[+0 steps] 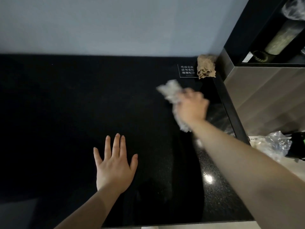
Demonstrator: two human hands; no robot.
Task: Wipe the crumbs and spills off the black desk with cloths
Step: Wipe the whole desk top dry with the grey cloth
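Fingers (pixel 189 94) of right hand (pixel 192 107) clutch pale cloth (pixel 170 92)
Beyond them, brown cloth (pixel 206 66) — left hand (pixel 113 166) splayed flat on black desk (pixel 66 104).

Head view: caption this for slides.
Right hand grips a pale cloth over the black desk; left hand rests flat; brown cloth at far corner.

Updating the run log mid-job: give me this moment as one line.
stage: wiping | right hand: grips grey cloth, blurred, right side of black desk | left hand: flat on desk | brown cloth: idle, back right corner

Right hand (pixel 192 106) and grey cloth (pixel 171 95) motion-blurred; sign (pixel 187 70) partly hidden by brown cloth (pixel 206 66).
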